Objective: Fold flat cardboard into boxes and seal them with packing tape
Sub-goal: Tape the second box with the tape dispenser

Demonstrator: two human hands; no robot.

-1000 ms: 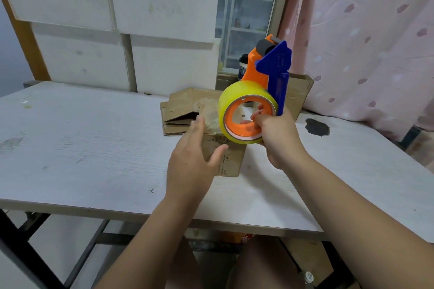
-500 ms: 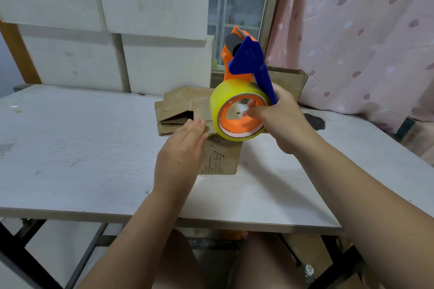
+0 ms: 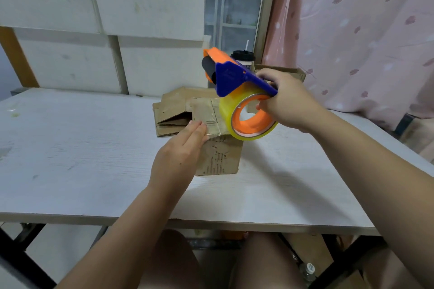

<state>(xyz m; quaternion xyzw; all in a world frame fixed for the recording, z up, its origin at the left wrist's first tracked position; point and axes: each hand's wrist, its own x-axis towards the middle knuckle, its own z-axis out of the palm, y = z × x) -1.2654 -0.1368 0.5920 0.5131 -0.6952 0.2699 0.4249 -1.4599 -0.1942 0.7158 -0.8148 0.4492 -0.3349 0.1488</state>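
1. A white table fills the frame; the cardboard box stands at centre.
2. Left hand, fingers straight, presses the box's top edge, likely steadying it.
3. Right hand grips the tape dispenser just above, poised for sealing.

box on table, flat cardboard behind

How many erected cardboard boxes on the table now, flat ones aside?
2. A small box under the left hand at centre, and an open box at the back, partly behind the right hand gripping the tape dispenser. Others may be hidden.
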